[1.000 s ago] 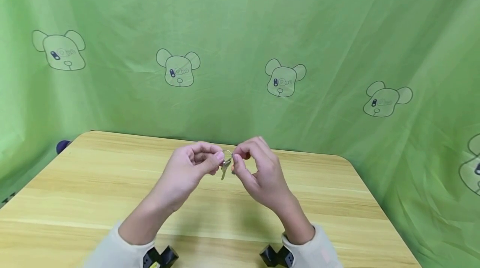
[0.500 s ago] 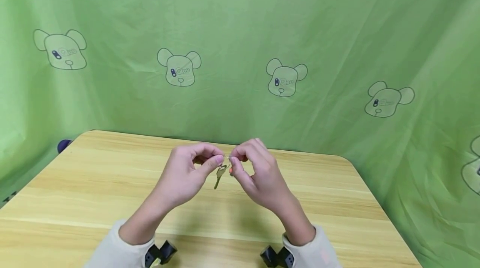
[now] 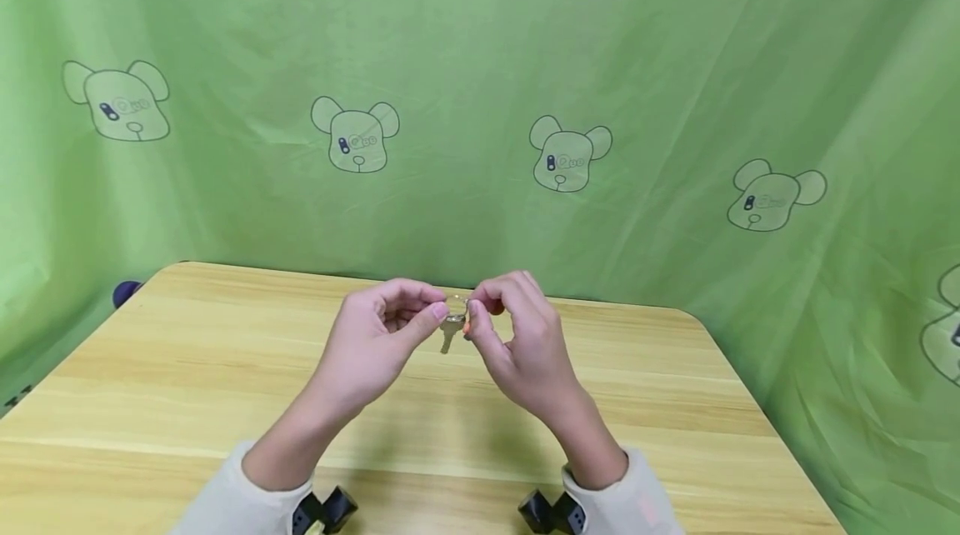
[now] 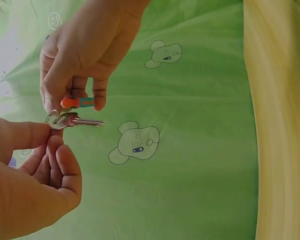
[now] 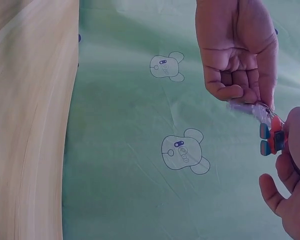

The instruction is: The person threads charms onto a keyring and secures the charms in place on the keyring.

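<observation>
Above the wooden table (image 3: 187, 377) both hands meet over a small metal key ring (image 3: 456, 304). A brass key (image 3: 447, 337) hangs from it, pointing down. My left hand (image 3: 437, 312) pinches the ring at the key's head between thumb and forefinger; the left wrist view shows this left hand (image 4: 51, 134), the ring (image 4: 52, 117) and the key (image 4: 86, 122). My right hand (image 3: 474, 312) pinches an orange and teal charm (image 4: 78, 102) fixed to the same ring. In the right wrist view the charm (image 5: 271, 138) sits at the right hand (image 5: 292, 150), below the left hand (image 5: 240, 75).
A green curtain with bear prints (image 3: 570, 156) hangs close behind and to the right of the table. A small purple object (image 3: 126, 292) peeks out at the table's far left corner. Black wrist camera mounts (image 3: 324, 510) (image 3: 551, 510) sit on my sleeves.
Both hands rose slightly and closed in. The key, hanging lower and slanted left half a second ago, now hangs shorter and nearly straight down between the fingertips.
</observation>
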{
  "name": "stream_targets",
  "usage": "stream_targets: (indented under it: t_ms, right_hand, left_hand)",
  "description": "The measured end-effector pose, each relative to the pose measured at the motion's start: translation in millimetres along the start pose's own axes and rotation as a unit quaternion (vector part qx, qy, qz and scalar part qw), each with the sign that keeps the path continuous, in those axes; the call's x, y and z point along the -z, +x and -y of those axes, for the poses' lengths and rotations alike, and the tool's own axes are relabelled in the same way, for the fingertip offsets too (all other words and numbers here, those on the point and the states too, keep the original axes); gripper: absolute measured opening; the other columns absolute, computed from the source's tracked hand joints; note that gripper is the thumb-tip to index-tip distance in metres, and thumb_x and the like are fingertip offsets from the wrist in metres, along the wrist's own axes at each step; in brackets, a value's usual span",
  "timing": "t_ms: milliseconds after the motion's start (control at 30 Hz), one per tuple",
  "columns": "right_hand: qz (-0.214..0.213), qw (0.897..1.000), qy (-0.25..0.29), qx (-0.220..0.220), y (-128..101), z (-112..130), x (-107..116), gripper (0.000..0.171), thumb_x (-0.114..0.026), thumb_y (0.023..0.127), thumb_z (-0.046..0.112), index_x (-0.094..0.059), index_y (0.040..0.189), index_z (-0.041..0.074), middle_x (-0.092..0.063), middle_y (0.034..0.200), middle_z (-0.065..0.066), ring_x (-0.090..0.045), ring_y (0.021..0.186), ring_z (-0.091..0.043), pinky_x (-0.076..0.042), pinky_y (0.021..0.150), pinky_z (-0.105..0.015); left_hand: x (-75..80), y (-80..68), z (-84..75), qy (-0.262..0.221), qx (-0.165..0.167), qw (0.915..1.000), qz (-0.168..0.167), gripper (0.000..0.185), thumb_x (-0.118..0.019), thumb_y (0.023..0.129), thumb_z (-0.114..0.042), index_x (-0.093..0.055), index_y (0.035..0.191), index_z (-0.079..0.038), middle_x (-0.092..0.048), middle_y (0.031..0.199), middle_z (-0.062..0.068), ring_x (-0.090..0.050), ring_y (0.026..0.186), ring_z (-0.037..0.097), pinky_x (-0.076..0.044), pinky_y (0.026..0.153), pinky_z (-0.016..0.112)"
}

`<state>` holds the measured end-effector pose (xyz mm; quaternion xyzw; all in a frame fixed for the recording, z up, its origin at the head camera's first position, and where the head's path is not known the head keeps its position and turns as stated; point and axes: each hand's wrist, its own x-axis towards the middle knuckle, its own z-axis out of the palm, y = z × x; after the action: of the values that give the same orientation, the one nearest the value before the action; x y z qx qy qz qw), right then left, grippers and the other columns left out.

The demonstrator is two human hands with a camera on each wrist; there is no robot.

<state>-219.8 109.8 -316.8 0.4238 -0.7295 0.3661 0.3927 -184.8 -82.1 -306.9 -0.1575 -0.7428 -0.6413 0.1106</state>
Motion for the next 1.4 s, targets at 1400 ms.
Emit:
stream_targets:
  t_ms: [1400]
  right_hand:
    - [-0.004,0.999,0.046,-0.028,0.1,4.0,0.7,0.01,-0.062,0.094,-0.005,-0.063,0.091,0.004,-0.06,0.084,-0.004,-0.054,0.08,-0.017,-0.049,0.07,-0.028]
  left_hand:
    - [-4.1,9.3,15.0,0.183,-0.41,0.8929,-0.034,0.015,-0.082,0.081,0.002,-0.078,0.094,-0.005,-0.076,0.094,0.004,-0.064,0.083,0.017,-0.048,0.071,0.022]
